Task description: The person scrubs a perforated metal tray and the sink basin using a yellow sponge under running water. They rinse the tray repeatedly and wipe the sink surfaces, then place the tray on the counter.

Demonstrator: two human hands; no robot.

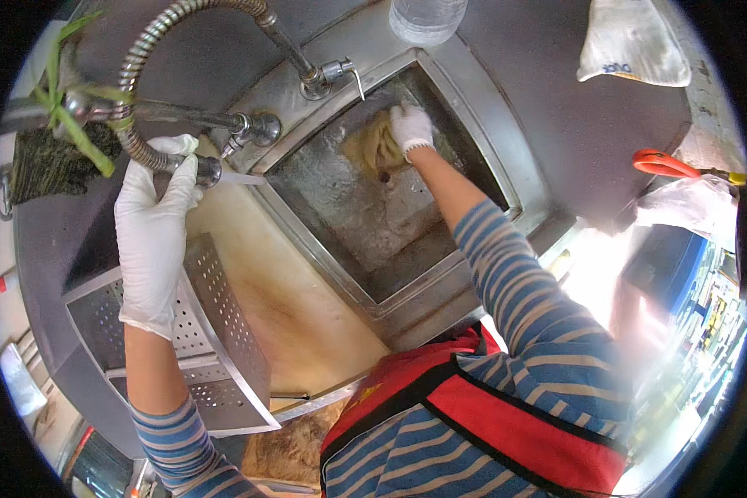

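Note:
My left hand (155, 230), in a white disposable glove, grips the spray nozzle (208, 172) of a coiled metal faucet hose (124, 93). A stream of water (241, 178) leaves the nozzle towards the rim of the stainless steel sink (324, 261). Inside the sink, my right hand (413, 126) wears a white knit glove and has its fingers closed on a soft, folded, yellowish-tan item (373, 146). Whether that item is cloth or food I cannot tell. Its lower end has a small dark spot. Moving water around it blurs the sink floor.
A perforated metal holder (227, 299) stands below my left forearm, beside a stained, pale board (292, 311). Behind the sink are a valve tap (314, 81) and a clear plastic container (428, 22). At right lie a white bag with writing (635, 46) and a red-handled tool (663, 163).

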